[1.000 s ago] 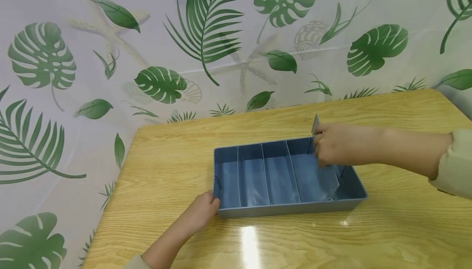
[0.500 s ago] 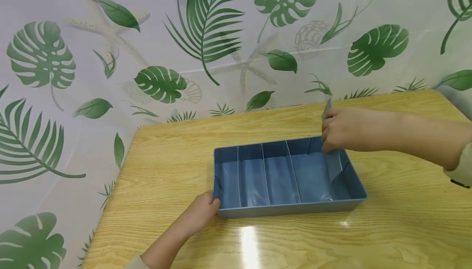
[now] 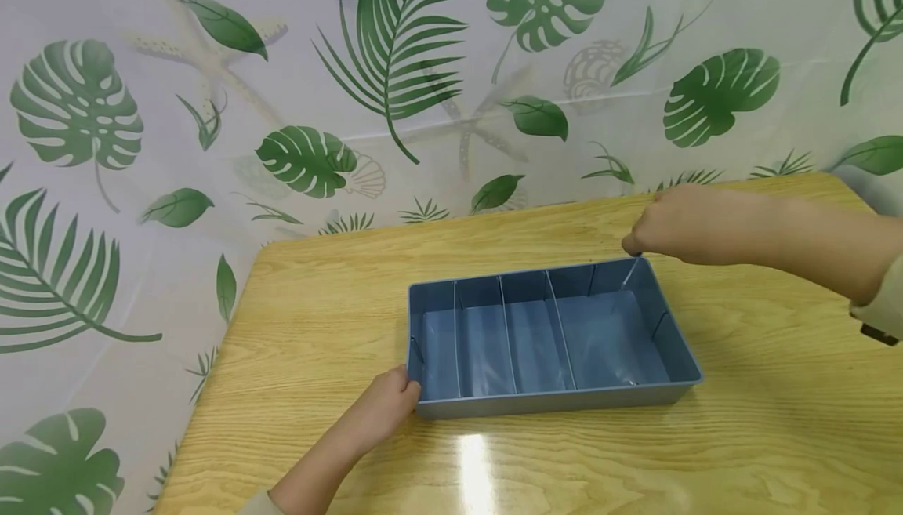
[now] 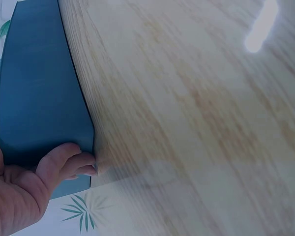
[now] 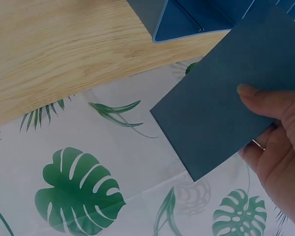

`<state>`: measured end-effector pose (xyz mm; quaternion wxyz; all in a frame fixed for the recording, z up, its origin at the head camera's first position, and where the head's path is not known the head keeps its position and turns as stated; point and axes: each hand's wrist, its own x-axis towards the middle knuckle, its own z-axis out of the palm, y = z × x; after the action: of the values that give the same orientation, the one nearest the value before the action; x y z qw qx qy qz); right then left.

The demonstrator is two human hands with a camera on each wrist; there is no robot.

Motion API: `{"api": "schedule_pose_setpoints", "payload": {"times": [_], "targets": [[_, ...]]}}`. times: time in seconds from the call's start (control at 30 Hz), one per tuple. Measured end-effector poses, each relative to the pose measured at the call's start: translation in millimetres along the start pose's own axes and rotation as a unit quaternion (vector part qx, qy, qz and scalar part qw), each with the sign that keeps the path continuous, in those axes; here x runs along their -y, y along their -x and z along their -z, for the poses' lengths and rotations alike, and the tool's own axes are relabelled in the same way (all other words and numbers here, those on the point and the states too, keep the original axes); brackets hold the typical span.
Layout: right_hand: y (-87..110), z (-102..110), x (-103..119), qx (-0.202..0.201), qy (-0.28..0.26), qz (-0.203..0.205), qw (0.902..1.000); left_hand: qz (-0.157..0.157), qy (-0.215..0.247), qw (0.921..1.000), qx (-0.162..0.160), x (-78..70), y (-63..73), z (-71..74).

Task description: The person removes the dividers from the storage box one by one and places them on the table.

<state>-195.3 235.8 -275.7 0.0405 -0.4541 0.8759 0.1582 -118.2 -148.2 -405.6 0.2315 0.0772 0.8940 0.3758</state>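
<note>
A blue-grey plastic drawer organizer box lies on the wooden table, with three thin dividers standing across its left and middle parts. My left hand grips the box at its front left corner; the left wrist view shows the fingers against the box's end. Above the back right corner, my right hand pinches a loose flat divider between thumb and fingers. That divider is a plain rectangular panel, mostly hidden by the hand in the head view. A ring shows on one right finger.
The wood-grain table runs back to a white cloth printed with green leaves. Inside the box, the right compartment is wider than the others and has narrow slots on its walls.
My right hand has lifted the loose divider up out of the box's right part and moved it back and right. The left hand stays on the box corner.
</note>
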Motion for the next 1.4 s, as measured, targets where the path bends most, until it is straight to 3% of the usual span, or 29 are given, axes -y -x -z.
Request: {"api": "schedule_pose_setpoints", "payload": {"times": [0.13, 0.23, 0.67, 0.87, 1.4], "targets": [[1.8, 0, -7, 0.028, -0.049, -0.048, 0.9973, 0.0, 0.002, 1.0, 0.002, -0.2, 0.2, 0.3], [3.8, -1, -13, 0.036, -0.054, -0.072, 0.9952, -0.001, 0.003, 1.0, 0.004, -0.1, 0.2, 0.1], [10.1, -15, -39, 0.052, -0.077, -0.128, 0.9875, -0.003, -0.004, 1.0, -0.004, 0.8, 1.9, 1.4], [12.6, -22, -51, 0.081, -0.097, -0.161, 0.9788, 0.001, -0.004, 1.0, -0.003, 2.5, 2.4, 1.8], [29.2, -55, -70, 0.076, -0.11, -0.224, 0.9654, -0.007, 0.001, 1.0, -0.004, 1.3, 1.4, 0.4]]}}
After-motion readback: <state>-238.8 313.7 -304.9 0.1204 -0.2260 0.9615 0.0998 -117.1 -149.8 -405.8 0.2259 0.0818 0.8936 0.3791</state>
